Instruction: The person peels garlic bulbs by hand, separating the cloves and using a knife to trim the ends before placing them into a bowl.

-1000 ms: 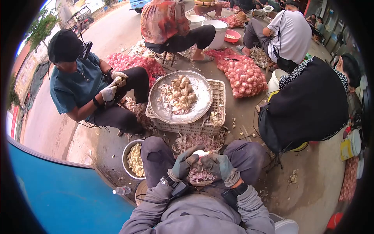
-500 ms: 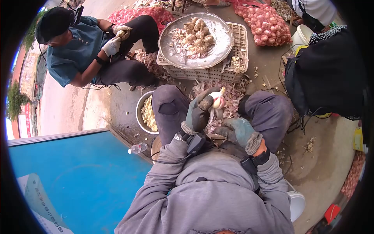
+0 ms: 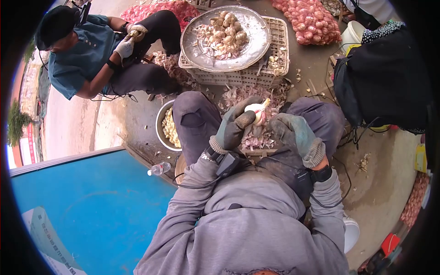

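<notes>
My left hand [image 3: 233, 126], in a dark-palmed work glove, is closed round a white and pink garlic bulb [image 3: 259, 111] whose stem points up and right. Just right of the bulb is my right hand [image 3: 293, 133], gloved too, its fingers curled; whatever lies between them is hidden. Below the hands, loose skins [image 3: 253, 140] are heaped between my knees. To the left of my knee, a white bowl [image 3: 160, 127] holds peeled cloves [image 3: 170, 128].
Ahead, a round metal tray [image 3: 195, 57] with garlic bulbs [image 3: 228, 30] rests on a plastic crate [image 3: 280, 41]. A gloved co-worker [image 3: 85, 55] sits at upper left. Red net sacks [image 3: 311, 23] lie behind; a blue panel [image 3: 96, 206] is at lower left, near a bottle [image 3: 159, 169].
My right hand has risen from low near my lap to beside the bulb. My left hand still holds the bulb. The view has shifted slightly.
</notes>
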A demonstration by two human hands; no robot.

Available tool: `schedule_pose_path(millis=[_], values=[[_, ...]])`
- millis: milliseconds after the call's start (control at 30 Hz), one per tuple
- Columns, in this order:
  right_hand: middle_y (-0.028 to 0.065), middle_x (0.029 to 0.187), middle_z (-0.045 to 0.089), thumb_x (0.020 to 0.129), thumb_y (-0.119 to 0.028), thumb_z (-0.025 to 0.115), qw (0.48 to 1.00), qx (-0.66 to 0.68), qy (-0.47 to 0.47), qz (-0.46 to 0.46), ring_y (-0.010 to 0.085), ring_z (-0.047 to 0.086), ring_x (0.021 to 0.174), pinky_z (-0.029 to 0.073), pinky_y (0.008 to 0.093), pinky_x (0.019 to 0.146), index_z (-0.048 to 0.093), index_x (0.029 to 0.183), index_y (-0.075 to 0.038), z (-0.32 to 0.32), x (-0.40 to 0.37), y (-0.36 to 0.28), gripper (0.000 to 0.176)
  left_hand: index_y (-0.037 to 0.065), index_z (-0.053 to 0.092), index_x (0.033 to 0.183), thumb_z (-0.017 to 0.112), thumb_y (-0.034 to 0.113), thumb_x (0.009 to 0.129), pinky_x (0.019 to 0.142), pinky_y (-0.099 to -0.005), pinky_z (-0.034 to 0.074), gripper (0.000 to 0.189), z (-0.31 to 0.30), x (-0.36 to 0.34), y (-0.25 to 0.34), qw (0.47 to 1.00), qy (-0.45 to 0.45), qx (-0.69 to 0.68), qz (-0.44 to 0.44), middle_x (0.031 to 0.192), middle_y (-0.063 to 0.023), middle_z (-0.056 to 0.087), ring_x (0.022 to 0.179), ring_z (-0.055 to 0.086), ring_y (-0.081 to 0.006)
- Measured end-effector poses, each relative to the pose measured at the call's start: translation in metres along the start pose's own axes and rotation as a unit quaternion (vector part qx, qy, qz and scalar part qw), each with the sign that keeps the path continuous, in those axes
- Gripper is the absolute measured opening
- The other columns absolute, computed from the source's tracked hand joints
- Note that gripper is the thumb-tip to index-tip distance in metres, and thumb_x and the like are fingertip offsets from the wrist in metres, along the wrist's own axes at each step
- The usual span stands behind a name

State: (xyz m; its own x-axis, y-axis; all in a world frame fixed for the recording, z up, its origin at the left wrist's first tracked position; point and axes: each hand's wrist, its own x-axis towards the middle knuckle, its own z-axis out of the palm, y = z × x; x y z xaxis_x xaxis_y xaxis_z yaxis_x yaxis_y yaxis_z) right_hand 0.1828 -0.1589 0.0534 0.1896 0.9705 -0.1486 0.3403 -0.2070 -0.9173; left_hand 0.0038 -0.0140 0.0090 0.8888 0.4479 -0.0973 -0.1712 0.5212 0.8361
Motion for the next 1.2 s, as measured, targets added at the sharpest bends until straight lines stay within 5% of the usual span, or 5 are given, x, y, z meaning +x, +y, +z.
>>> schedule_pose_path(millis=[300, 667, 867, 1000, 1200], values=[[0.0040, 0.076, 0.060, 0.103, -0.048, 0.055, 0.998, 0.022, -0.036, 0.035, 0.0119, 0.056, 0.072, 0.047, 0.0306, 0.067, 0.068, 0.101, 0.002, -0.002, 0.003, 0.004, 0.051, -0.007, 0.045, 0.145, 0.055, 0.018, 0.100, 0.093, -0.0338, 0.051, 0.052, -0.004, -0.001, -0.007, 0.999, -0.006, -0.028, -0.045, 0.119, -0.0118, 0.063, 0.104, 0.062, -0.0191], [0.0013, 0.085, 0.071, 0.103, -0.039, 0.062, 0.988, 0.125, -0.063, 0.057, 0.0074, 0.061, 0.073, 0.050, 0.0258, 0.065, 0.073, 0.105, 0.002, 0.005, 0.012, 0.022, 0.043, -0.004, 0.055, 0.140, 0.058, 0.021, 0.098, 0.101, -0.0310, 0.046, 0.049, -0.006, -0.003, -0.008, 0.991, 0.039, 0.121, -0.046, 0.128, -0.0105, 0.065, 0.115, 0.059, -0.0163], [0.0057, 0.081, 0.069, 0.102, -0.027, 0.059, 0.871, 0.465, -0.064, 0.145, 0.0095, 0.060, 0.067, 0.043, 0.0242, 0.055, 0.072, 0.093, 0.004, 0.028, 0.008, 0.038, 0.034, -0.007, 0.058, 0.136, 0.053, 0.024, 0.103, 0.093, -0.0308, 0.050, 0.046, 0.006, -0.003, -0.001, 0.980, 0.040, 0.196, -0.009, 0.116, -0.0104, 0.069, 0.105, 0.063, -0.0162], [0.0056, 0.061, 0.064, 0.100, -0.055, 0.059, 0.996, 0.085, -0.028, 0.020, 0.0129, 0.057, 0.057, 0.045, 0.0340, 0.056, 0.076, 0.084, -0.007, 0.030, 0.010, 0.045, 0.053, -0.007, 0.063, 0.129, 0.056, 0.023, 0.102, 0.089, -0.0309, 0.050, 0.041, -0.013, -0.001, -0.019, 0.952, 0.047, 0.301, 0.038, 0.112, -0.0106, 0.070, 0.101, 0.063, -0.0153], [0.0193, 0.076, 0.068, 0.097, -0.052, 0.061, 0.980, -0.179, 0.056, -0.065, 0.0389, 0.066, 0.069, 0.050, 0.0467, 0.063, 0.073, 0.085, -0.005, 0.045, 0.003, 0.029, 0.050, -0.006, 0.062, 0.131, 0.057, 0.022, 0.101, 0.095, -0.0313, 0.049, 0.042, -0.016, -0.004, -0.026, 0.986, 0.107, 0.126, -0.007, 0.115, -0.0110, 0.070, 0.107, 0.063, -0.0183]])
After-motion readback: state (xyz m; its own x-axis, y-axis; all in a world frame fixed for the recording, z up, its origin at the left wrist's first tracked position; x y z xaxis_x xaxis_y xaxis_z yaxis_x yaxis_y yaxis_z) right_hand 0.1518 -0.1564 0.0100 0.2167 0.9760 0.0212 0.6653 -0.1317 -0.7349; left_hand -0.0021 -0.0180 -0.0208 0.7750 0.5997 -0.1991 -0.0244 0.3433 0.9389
